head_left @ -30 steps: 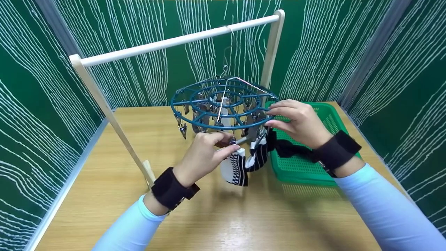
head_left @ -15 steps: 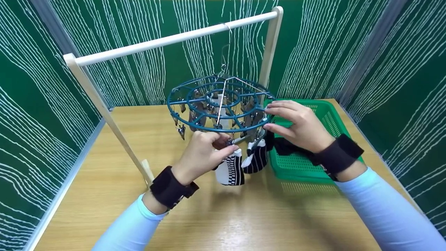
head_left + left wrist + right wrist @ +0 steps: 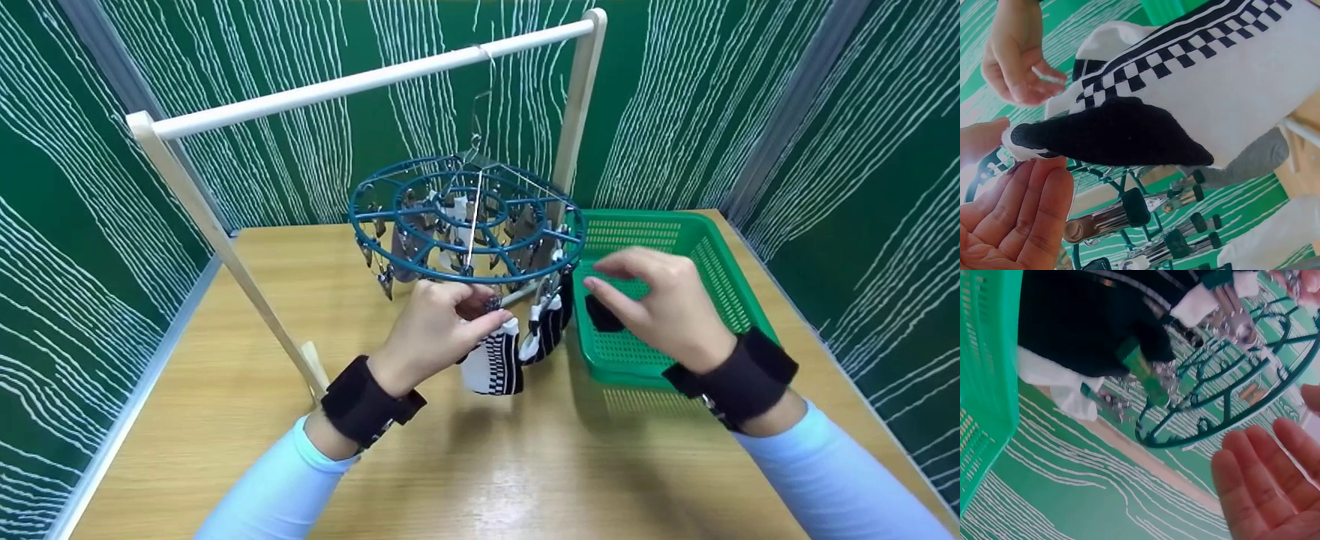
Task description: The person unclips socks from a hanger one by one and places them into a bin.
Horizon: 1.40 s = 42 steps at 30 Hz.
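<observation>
My left hand (image 3: 439, 334) pinches the top edge of a white sock (image 3: 1230, 84) with a black heel patch and a checkered band, just below the ring of a teal round clip hanger (image 3: 514, 278). The sock hangs down from there. Metal clips (image 3: 1106, 216) dangle beside those fingers in the left wrist view. My right hand (image 3: 664, 304) is off the hanger, over the green basket, thumb and fingers apart with nothing between them. A black sock with white stripes (image 3: 553, 319) hangs from the hanger's right side.
A wooden stand with a white rod (image 3: 375, 81) carries the hanger. The green basket (image 3: 697, 225) stands at right with a black cloth piece (image 3: 604, 315) inside. A grey sock (image 3: 1252, 163) hangs farther back. Green walls (image 3: 885, 187) enclose the table.
My right hand has let go of the hanger's rim and moved right, toward the viewer. The hanger shifts slightly left in view. My left hand keeps its pinch on the checkered sock.
</observation>
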Tool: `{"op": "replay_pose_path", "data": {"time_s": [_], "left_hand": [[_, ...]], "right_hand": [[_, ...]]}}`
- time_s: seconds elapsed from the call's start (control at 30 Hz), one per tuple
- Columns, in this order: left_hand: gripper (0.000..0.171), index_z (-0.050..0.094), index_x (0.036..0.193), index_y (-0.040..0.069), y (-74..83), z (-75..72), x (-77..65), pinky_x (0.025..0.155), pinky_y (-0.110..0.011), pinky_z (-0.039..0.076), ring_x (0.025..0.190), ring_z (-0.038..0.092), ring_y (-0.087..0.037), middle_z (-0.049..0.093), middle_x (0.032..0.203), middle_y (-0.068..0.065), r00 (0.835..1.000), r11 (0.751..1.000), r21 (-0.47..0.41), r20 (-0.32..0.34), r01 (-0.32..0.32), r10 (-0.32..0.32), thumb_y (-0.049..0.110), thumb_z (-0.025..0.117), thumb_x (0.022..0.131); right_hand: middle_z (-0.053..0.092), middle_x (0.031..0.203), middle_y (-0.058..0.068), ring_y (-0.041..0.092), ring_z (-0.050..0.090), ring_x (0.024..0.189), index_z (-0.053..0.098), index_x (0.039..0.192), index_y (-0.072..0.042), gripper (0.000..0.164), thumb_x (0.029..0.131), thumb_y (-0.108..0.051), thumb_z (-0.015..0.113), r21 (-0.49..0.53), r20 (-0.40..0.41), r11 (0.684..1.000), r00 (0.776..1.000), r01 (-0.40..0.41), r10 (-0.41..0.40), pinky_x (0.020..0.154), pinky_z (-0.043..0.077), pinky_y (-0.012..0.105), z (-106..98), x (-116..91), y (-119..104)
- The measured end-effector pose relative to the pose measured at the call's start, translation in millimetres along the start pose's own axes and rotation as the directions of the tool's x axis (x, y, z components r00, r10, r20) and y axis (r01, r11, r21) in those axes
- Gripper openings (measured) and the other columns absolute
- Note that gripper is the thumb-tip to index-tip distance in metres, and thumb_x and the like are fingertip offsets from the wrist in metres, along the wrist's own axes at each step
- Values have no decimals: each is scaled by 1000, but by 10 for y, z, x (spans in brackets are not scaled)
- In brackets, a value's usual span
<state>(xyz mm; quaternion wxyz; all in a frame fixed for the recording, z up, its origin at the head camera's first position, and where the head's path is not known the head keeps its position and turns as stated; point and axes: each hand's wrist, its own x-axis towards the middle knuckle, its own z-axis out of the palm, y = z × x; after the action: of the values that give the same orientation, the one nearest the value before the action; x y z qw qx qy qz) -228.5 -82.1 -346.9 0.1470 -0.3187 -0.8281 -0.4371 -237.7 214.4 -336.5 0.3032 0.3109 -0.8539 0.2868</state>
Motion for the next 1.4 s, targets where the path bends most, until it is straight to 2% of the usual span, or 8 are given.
{"op": "replay_pose_path", "data": {"time_s": [0.2, 0.37, 0.5, 0.7, 0.9, 1.07, 1.27, 1.4], "left_hand": [[22, 81, 105, -6, -26, 5, 10, 74, -29, 66, 77, 77, -20, 84, 97, -16, 1000, 1000, 3, -2, -3, 3, 12, 86, 94], [23, 81, 106, -7, -37, 5, 22, 73, -29, 66, 76, 78, -21, 84, 97, -16, 1000, 1000, 11, -6, -17, 17, 12, 86, 94], [23, 81, 107, -6, -43, -6, 18, 73, -29, 66, 76, 78, -21, 84, 97, -15, 1000, 1000, 11, -7, -9, 9, 13, 86, 94], [21, 82, 106, -4, -42, -21, 11, 71, -27, 65, 75, 76, -19, 84, 95, -13, 1000, 1000, 7, 4, 31, -31, 15, 85, 96], [22, 82, 105, -5, -64, -17, 8, 71, -26, 64, 75, 76, -19, 83, 95, -14, 999, 999, 5, 2, 41, -41, 15, 84, 96], [21, 82, 104, -4, -69, -18, 0, 69, -24, 63, 73, 74, -18, 83, 94, -14, 999, 999, 5, 8, 39, -39, 16, 84, 97], [21, 82, 103, -4, -68, -15, 1, 67, -20, 58, 72, 70, -16, 82, 93, -13, 1000, 1000, 14, -6, 15, -15, 16, 83, 98], [22, 82, 104, -4, -69, -16, 10, 70, -23, 61, 75, 72, -18, 83, 95, -14, 1000, 1000, 26, -16, 14, -13, 17, 82, 98]], "right_hand": [[80, 84, 3, 12, 72, 70, 81, 92, -6, 5, 93, -3, 85, 94, 121, 992, 990, -89, 77, 66, 63, 25, 160, -191, -126], [80, 84, -1, 8, 73, 73, 81, 91, -10, 5, 96, -10, 83, 148, 260, 978, 960, -147, 105, 69, 64, 26, 380, -351, -207], [80, 85, 0, 7, 72, 74, 82, 94, -8, 6, 97, -13, 83, 161, 322, 970, 939, -180, 121, 70, 64, 27, 546, -407, -244], [80, 87, 3, 8, 70, 76, 80, 101, -5, 15, 98, -19, 83, 178, 365, 953, 916, -244, 166, 70, 64, 33, 772, -425, -262], [83, 107, 14, 26, 82, 93, 74, 113, -2, 26, 95, -17, 86, 244, 403, 918, 894, -313, 198, 83, 68, 44, 946, -396, -218], [80, 120, 18, 34, 80, 106, 68, 126, -1, 41, 93, -17, 87, 282, 434, 888, 874, -363, 219, 93, 66, 48, 1048, -370, -180], [80, 110, 16, 26, 79, 97, 65, 124, 2, 47, 90, -19, 90, 294, 453, 869, 858, -398, 240, 85, 68, 43, 1150, -373, -182], [82, 102, 15, 22, 78, 90, 72, 112, 3, 32, 91, -15, 89, 309, 456, 861, 858, -403, 237, 77, 66, 31, 1198, -387, -190]]}}
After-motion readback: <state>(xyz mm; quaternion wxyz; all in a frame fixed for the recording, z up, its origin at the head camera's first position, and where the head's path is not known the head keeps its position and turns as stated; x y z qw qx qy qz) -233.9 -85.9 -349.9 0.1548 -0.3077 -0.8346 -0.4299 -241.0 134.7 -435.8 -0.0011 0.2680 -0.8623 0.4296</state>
